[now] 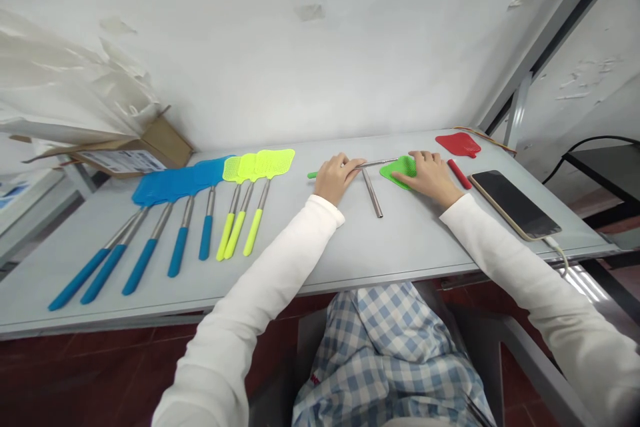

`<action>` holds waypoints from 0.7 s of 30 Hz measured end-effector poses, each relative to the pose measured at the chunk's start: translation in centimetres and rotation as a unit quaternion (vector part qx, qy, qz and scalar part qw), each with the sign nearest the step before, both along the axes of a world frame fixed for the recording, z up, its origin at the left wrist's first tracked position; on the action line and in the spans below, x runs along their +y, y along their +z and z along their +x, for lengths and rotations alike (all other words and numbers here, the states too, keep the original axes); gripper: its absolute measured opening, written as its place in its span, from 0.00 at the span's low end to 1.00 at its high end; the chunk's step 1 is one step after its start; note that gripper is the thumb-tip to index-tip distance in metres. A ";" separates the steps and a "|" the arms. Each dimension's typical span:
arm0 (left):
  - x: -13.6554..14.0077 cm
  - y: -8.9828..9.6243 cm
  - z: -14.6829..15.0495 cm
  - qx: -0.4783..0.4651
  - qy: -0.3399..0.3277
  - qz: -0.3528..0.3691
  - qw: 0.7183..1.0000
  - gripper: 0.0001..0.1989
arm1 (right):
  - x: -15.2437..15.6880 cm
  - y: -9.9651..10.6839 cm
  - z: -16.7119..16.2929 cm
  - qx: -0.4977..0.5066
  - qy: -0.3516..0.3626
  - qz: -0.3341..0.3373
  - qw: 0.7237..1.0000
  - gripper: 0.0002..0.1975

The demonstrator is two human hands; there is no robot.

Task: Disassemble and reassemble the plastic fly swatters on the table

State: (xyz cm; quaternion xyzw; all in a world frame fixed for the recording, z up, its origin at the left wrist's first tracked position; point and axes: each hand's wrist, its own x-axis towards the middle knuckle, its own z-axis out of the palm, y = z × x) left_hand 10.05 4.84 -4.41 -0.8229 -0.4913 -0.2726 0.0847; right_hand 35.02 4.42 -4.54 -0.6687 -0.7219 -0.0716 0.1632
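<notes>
My left hand (pixel 336 177) is closed around a thin metal rod (pixel 377 163), and the tip of a green handle (pixel 313 175) pokes out on its left side. The rod's far end reaches a green fly swatter head (pixel 400 169). Over that mesh head lies my right hand (pixel 429 177), gripping it with the thumb on the near side and the fingers on the far side. Whether rod and head are joined I cannot tell. Between my hands a loose metal tube (pixel 373 193) rests on the table, pointing toward me.
Blue fly swatters (pixel 177 251) and yellow fly swatters (pixel 255 230) lie in a row at left. A cardboard box (pixel 163 143) stands behind them. At right are a red swatter head (pixel 458 143), a red handle (pixel 459 174) and a phone (pixel 515 203) with a cable.
</notes>
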 end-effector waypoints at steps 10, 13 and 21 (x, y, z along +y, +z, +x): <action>0.0 -0.1 0.1 -0.004 -0.014 -0.014 1.000 0.18 | 2.2 -1.7 1.3 0.177 -0.024 0.044 0.983 0.45; -0.1 -0.1 0.2 -0.006 -0.019 -0.012 1.000 0.18 | 2.0 -1.0 1.4 0.240 -0.002 0.097 0.966 0.42; 0.0 -0.3 0.2 -0.016 -0.011 -0.003 1.000 0.20 | 2.4 -0.8 1.1 0.505 0.002 0.158 0.849 0.17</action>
